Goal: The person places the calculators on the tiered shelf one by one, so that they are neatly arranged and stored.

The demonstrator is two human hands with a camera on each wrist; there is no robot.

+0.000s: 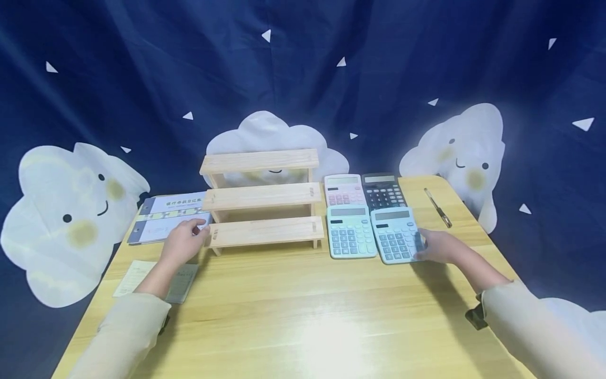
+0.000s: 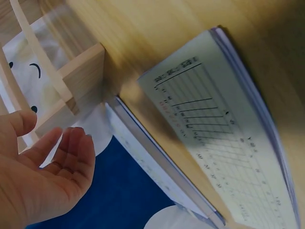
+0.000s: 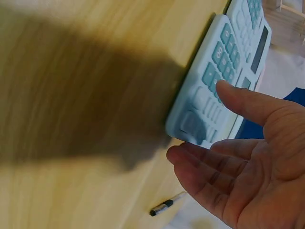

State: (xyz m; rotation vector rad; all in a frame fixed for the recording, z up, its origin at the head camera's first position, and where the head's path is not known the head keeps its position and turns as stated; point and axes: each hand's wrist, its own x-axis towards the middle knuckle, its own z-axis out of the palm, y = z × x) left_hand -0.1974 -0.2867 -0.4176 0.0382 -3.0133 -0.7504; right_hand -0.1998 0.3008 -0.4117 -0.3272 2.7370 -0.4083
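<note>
On a wooden surface [image 1: 260, 295], a three-tier stand [image 1: 265, 195] sits left of a blue calculator [image 1: 392, 231], front right of four. The left hand [image 1: 183, 243] curves loosely by the stand; the right hand [image 1: 439, 247], thumb and fingers apart, is at the calculator's edge

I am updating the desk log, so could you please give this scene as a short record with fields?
Left hand: at the shelf's left end; contact unclear
Right hand: at the right blue calculator's right edge; grip unclear
Calculators: four; two blue in front, one pale pink and one black behind
Booklets: two, left of the shelf
Pad: beneath the left forearm
Pen: right of the calculators
</note>
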